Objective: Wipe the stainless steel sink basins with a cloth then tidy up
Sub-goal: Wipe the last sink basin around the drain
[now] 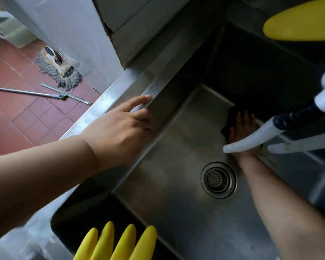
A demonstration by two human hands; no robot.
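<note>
Stainless steel sink basin (176,212) fills the view. Down at its far wall, the right hand (242,132) presses a dark cloth (231,117) flat with straight fingers. Well apart, the left hand (120,126) rests on the rim, fingers relaxed, holding nothing.

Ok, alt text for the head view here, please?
A right hand presses a dark cloth against the far corner of a steel sink basin, while the left hand rests on the sink's rim. Yellow glove fingers hang over the near edge.
</note>
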